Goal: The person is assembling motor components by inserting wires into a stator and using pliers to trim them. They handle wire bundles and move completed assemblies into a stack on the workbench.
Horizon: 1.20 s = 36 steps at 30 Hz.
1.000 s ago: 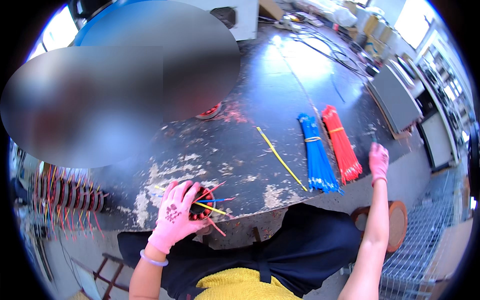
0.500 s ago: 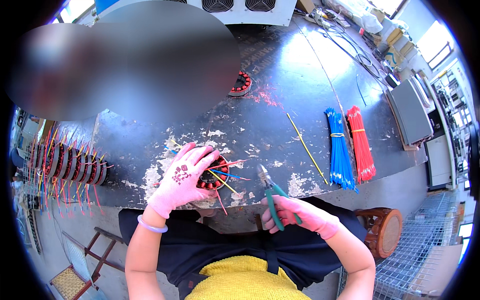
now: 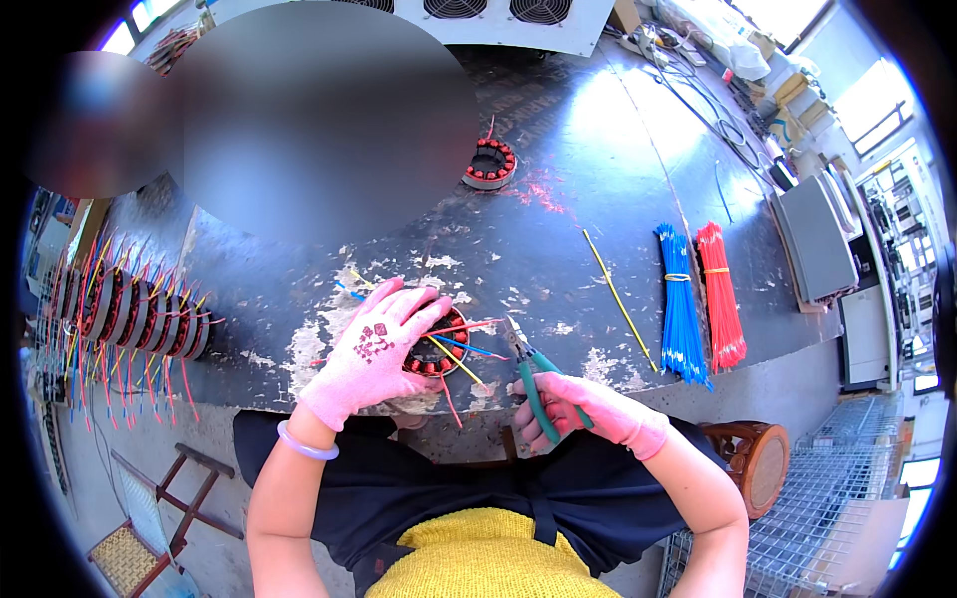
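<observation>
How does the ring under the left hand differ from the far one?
The left hand covers part of the near ring; neither hand touches the far ring. The near ring has red, blue and yellow wires sticking out; the far ring shows only red. Both have red windings.

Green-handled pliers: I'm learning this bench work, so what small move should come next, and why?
Perhaps ease the pliers slightly left toward the upper red wire: the right hand holds them with handles spread and tips close to that wire's free end, while the left hand lies over part of the wound ring.
</observation>
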Available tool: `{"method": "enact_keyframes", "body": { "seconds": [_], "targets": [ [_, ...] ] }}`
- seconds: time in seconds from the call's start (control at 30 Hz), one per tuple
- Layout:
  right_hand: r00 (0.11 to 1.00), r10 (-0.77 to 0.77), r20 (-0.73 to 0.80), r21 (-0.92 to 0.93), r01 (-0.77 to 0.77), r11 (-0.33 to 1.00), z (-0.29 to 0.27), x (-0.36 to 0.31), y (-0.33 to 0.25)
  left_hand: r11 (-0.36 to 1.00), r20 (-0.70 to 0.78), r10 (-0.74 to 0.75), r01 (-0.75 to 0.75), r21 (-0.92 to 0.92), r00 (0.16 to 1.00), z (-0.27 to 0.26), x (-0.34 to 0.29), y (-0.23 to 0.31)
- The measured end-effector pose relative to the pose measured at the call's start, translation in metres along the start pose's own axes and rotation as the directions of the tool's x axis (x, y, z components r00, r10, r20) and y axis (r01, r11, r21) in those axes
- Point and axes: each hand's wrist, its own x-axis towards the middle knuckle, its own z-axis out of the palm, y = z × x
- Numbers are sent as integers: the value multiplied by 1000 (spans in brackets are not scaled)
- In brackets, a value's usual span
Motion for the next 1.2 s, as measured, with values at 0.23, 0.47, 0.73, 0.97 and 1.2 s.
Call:
{"method": "enact_keyframes", "body": {
  "seconds": [0.23, 0.47, 0.73, 0.97, 1.2],
  "targets": [
    [994, -62, -94, -166, 45, 985, 10, 3, -9, 1000, 0, 6, -6, 10, 1000, 2, 0, -2],
    [985, -89, -148, -151, 67, 986, 0, 1, -5, 988, -19, -121, 122, 96, 992, 6, -3, 11],
    [999, 29, -25, -47, -30, 998, -1, -11, 2, 994, 6, -94, 93, 59, 996, 0, -4, 5],
    [1000, 8, -3, -45, -8, 999, 4, 1, -3, 995, -6, -101, 101, 22, 995, 0, -3, 4],
    [985, -92, -145, -263, 51, 964, 14, 0, -12, 993, -19, -107, 108, 50, 994, 2, -5, 3]
  ]
}}
